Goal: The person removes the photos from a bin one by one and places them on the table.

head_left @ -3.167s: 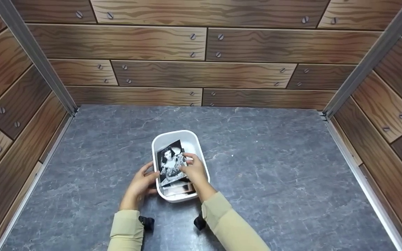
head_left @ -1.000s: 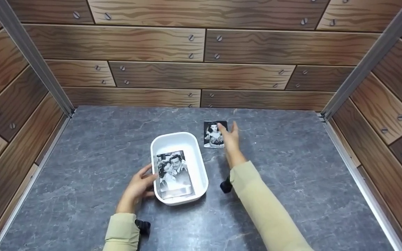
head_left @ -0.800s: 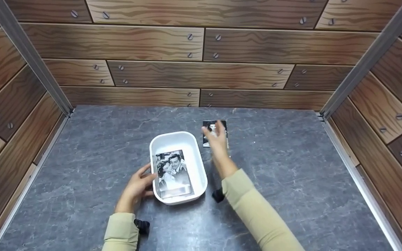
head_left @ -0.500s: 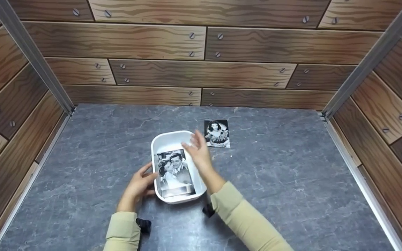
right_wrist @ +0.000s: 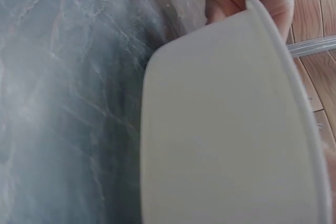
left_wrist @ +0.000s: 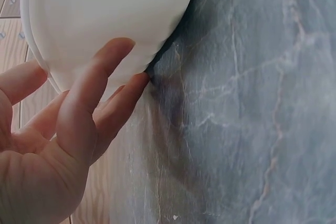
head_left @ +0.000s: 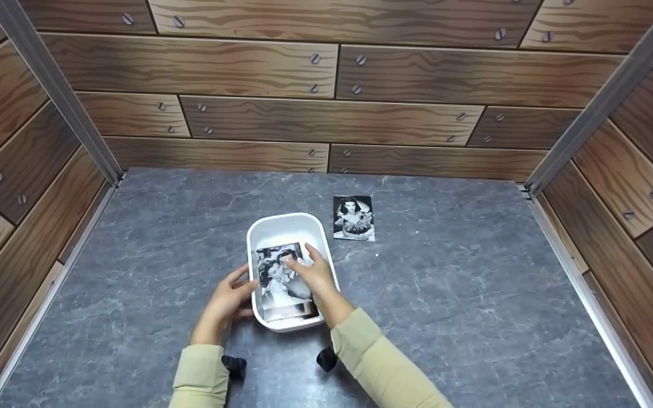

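Observation:
A white plastic tub (head_left: 254,226) stands on the grey marbled table. Inside it lies a black-and-white photo of a couple (head_left: 274,286), partly covered by fingers. My left hand (head_left: 228,296) holds the tub's left side, thumb at the rim and fingers along the outer wall; the left wrist view shows these fingers (left_wrist: 86,98) against the white wall. My right hand (head_left: 319,277) reaches over the right rim into the tub, thumb over the photo and index finger extended beyond its right edge. A second photo, a portrait of a woman (head_left: 353,218), lies flat behind the tub to the right.
The marbled table (head_left: 474,272) is bounded by plank-patterned walls (head_left: 417,122) at the back and both sides. Grey metal rails (head_left: 71,107) run up the corners. Dark wrist devices (head_left: 326,359) sit below both cuffs.
The woman's portrait has gone from the tub to the table at back right. After releasing it, my right hand has come back left into the tub, over the couple's photo. My left hand has stayed put.

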`<state>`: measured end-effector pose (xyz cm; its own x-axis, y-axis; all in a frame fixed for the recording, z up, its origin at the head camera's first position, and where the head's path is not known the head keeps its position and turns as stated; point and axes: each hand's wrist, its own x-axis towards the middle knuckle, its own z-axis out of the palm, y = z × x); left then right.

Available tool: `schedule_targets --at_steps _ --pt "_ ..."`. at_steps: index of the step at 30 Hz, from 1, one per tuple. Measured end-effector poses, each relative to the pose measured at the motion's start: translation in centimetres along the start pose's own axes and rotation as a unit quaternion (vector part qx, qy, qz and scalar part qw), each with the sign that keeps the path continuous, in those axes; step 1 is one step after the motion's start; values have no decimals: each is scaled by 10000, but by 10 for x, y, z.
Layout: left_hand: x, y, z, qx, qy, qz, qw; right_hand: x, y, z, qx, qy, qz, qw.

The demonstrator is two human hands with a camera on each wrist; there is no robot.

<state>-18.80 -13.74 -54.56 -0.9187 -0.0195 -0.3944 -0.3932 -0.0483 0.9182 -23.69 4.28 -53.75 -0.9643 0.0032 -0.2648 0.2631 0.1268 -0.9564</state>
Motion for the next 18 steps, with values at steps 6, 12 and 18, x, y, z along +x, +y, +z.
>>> schedule_targets --at_steps 6,12,18 --pt "1 3 -1 107 -11 13 9999 4 3 4 -697 112 484 9963" --pt "2 2 -3 195 -4 6 9998 6 7 9 -977 -26 734 9925" --pt "0 1 -2 105 -34 67 9999 7 9 9 -926 -104 736 9929"
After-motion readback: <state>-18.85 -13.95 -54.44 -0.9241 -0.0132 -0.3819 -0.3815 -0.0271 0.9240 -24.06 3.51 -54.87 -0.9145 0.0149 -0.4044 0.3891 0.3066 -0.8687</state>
